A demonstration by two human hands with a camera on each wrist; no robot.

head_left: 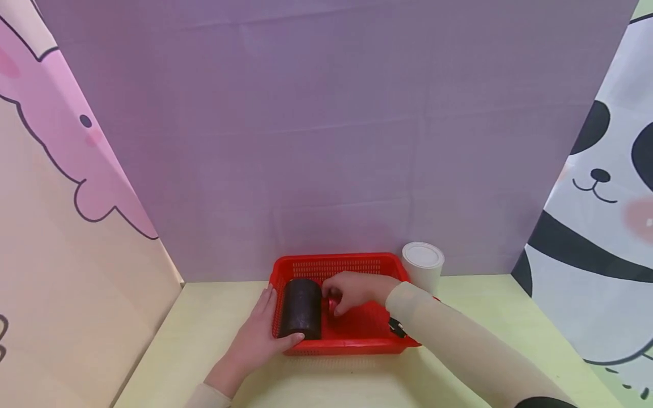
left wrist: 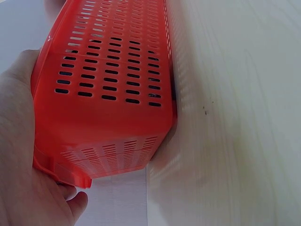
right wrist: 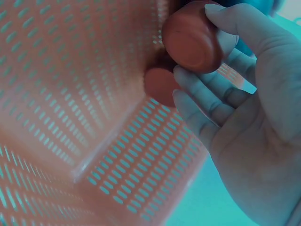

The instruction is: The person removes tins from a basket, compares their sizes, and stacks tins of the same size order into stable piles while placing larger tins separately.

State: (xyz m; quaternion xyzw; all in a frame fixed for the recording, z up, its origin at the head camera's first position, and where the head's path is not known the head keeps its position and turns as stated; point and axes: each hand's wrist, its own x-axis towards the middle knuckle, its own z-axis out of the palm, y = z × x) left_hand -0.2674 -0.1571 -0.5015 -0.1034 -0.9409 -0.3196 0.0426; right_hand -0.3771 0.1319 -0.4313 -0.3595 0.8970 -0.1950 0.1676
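A red plastic basket (head_left: 352,344) with slotted walls stands on the table. My left hand (head_left: 257,334) grips its near left corner, the thumb over the front rim and the fingers along the left side. Inside, at the left end, is a large black cylinder (head_left: 301,309). Just right of it, my right hand (head_left: 354,290) reaches in and pinches a small red round container (right wrist: 195,44) between thumb and fingers. Under that container, a second round reddish thing (right wrist: 161,87) shows in the tinted right wrist view; its kind is unclear.
Behind the basket's right end stands a white lidded tub (head_left: 423,263). A small black thing (head_left: 397,327) shows at the basket's right end, partly behind my right sleeve. A purple cloth backdrop (head_left: 326,141) rises behind the pale table (head_left: 219,306), with cartoon-printed panels on both sides.
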